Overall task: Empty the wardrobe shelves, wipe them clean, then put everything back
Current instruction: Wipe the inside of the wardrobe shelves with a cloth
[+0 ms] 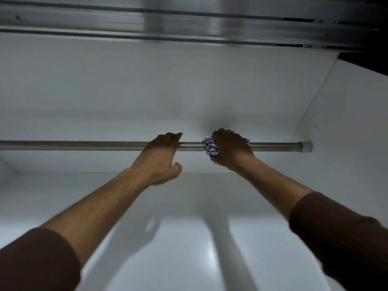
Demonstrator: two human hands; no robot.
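Note:
I look up into a white wardrobe. A metal hanging rail (84, 145) runs across the view from the left edge to a socket (306, 147) in the right side panel. My left hand (160, 158) hooks its fingers over the rail near the middle, with the thumb free below. To its right, my right hand (230, 149) grips a blue-and-white striped cloth (210, 147) wrapped round the rail. Both sleeves are dark brown and pushed up the forearms.
The white top panel (147, 91) spans above the rail. A white side panel (346, 133) closes the right. A metal sliding-door track (189, 24) runs along the top of the view. The white back wall (189, 238) below shows the arms' shadows.

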